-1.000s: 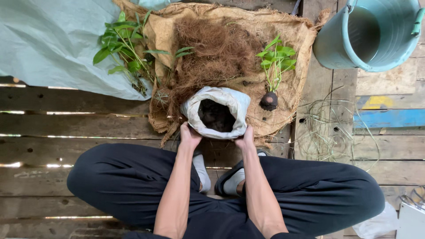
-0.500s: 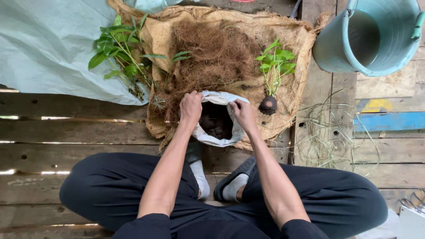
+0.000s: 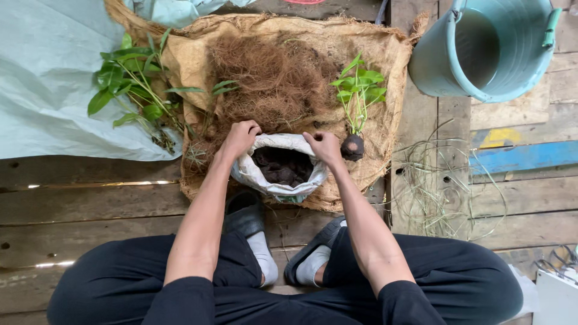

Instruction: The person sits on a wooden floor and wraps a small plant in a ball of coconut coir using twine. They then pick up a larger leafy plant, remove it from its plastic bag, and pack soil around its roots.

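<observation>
The left hand [image 3: 241,137] curls over the far left rim of a white sack [image 3: 259,176], fingers folded onto the rolled edge, and the right hand [image 3: 324,145] grips the far right rim the same way, so both hands are closed on the sack's lip. The sack stands upright with its mouth opening straight up toward the camera, showing dark soil [image 3: 283,167] inside; its mouth is a rough oval, longer from left to right than from near to far. It sits on the near edge of a burlap cloth [image 3: 391,66] spread over wooden planks [image 3: 90,204], just beyond the person's sandalled feet. Behind the hands lies a heap of brown coconut fibre [image 3: 271,84]. Just right of the right hand stands a small green seedling [image 3: 359,90] with a dark root ball. A bundle of leafy plants [image 3: 129,81] lies to the left, and a teal bucket [image 3: 433,60] stands at far right.
</observation>
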